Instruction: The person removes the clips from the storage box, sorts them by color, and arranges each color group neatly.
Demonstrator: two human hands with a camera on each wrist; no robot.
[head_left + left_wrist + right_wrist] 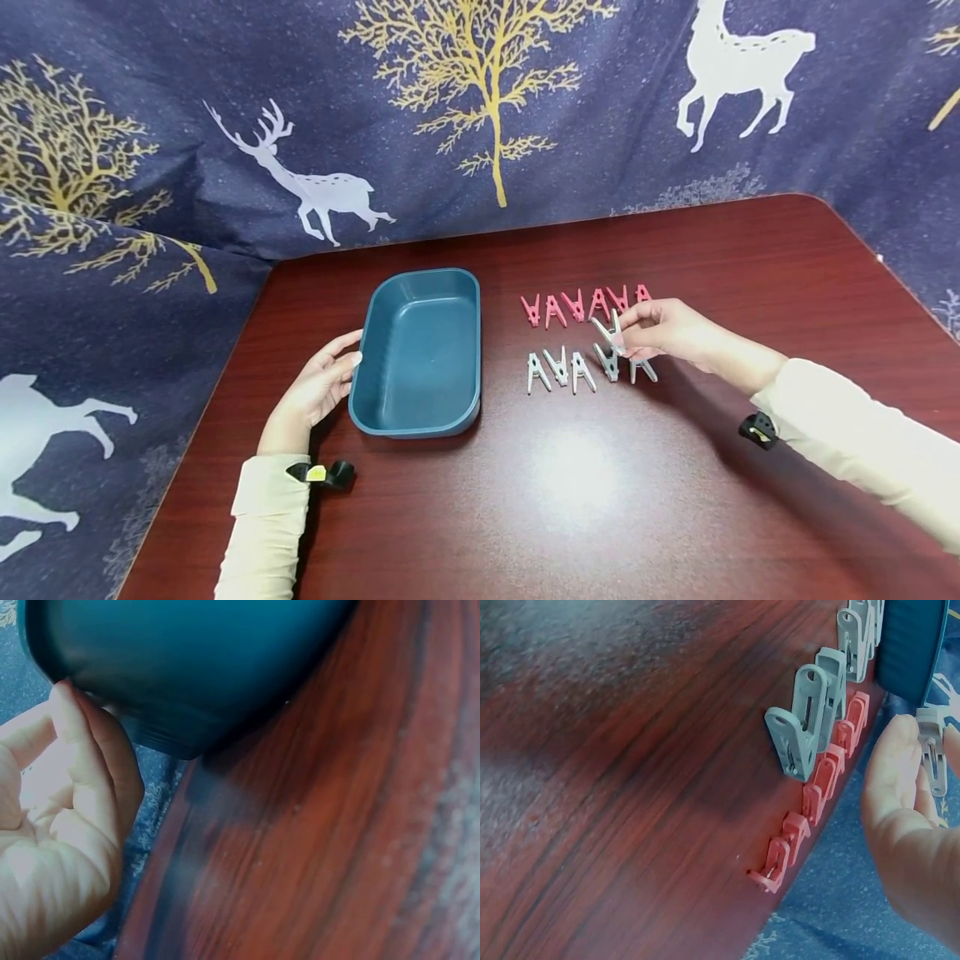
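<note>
In the head view my left hand [318,389] pinches the left rim of a deep teal plastic basin [431,358], with nothing inside it. The left wrist view shows the fingertips [63,691] right at that rim. My right hand [663,332] pinches a pale grey clothespin [611,333] between thumb and fingers, above the table. This clothespin [932,750] also shows between the fingers in the right wrist view. Below it stands a row of several grey clothespins [580,372], partly covered by the hand. Behind them is a row of several red clothespins [553,310].
The dark red wooden table [450,533] has a rounded far corner at the right. A blue cloth [600,125] printed with white deer and gold trees hangs behind and beside it. Each wrist wears a black camera strap, and light glares off the table's front middle.
</note>
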